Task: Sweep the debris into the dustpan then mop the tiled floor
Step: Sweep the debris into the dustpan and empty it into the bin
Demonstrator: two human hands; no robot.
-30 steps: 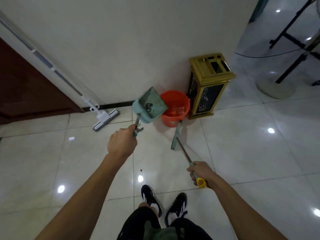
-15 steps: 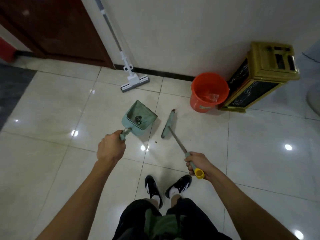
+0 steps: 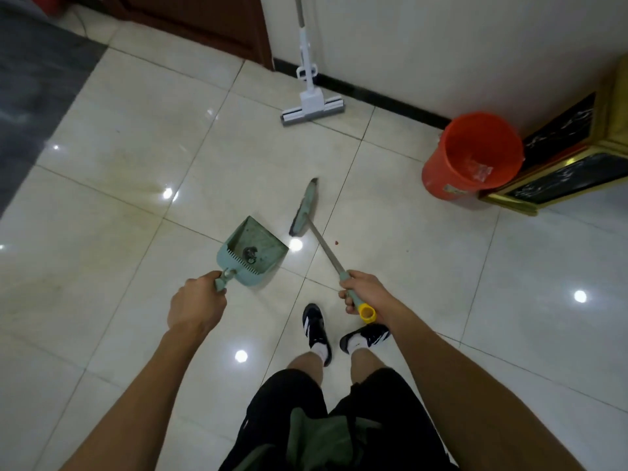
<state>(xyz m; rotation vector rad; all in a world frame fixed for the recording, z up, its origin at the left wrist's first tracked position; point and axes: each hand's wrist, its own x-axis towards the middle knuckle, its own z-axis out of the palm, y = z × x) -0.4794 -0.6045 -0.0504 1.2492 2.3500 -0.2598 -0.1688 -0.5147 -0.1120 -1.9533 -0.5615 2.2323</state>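
My left hand [image 3: 197,305] grips the handle of a green dustpan [image 3: 253,254], held low over the tiles with a small dark clump of debris [image 3: 249,253] inside. My right hand [image 3: 365,295] grips the green and yellow end of a broom [image 3: 306,207], whose head rests on the floor just right of the dustpan. A tiny red speck [image 3: 336,243] lies on the tile right of the broom shaft. A white sponge mop [image 3: 311,100] leans against the wall, head on the floor.
An orange bucket [image 3: 472,158] with a bit of litter stands by the wall at right, touching a gold and black bin [image 3: 577,164]. A dark wooden door [image 3: 204,25] is at the top left, dark flooring [image 3: 30,79] at far left. My shoes [image 3: 316,329] are below the broom.
My view has turned left and down: bucket and bin slid to the right edge. The dustpan came down from beside the bucket to just above the floor, and the broom came with it.
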